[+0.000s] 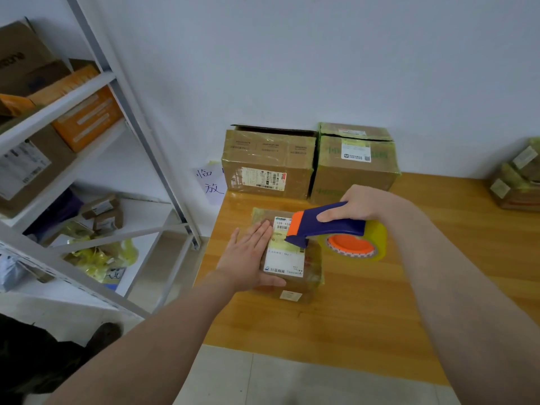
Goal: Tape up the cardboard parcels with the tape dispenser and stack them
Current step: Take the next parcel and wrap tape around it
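**A:** Through the head camera, where was the parcel?

**B:** The small parcel (pixel 287 258) sat on the table (pixel 350 317) near its left edge, in front of two bigger boxes (pixel 267 168) against the wall. Your left hand (pixel 248 258) lay flat on its left side, fingers straight, pressing it down.

**A:** And my right?

**B:** Your right hand (pixel 362 204) was wrapped round the handle of the tape dispenser (pixel 324 225). Its orange nose was down over the label on the parcel's top. I couldn't tell whether it touched.

**A:** What did a clean pass call for?

**B:** I'd say you needed the flat hand clear of the tape line, the nose pressed firmly down, and one straight, steady pull so the tape lay without wrinkles.
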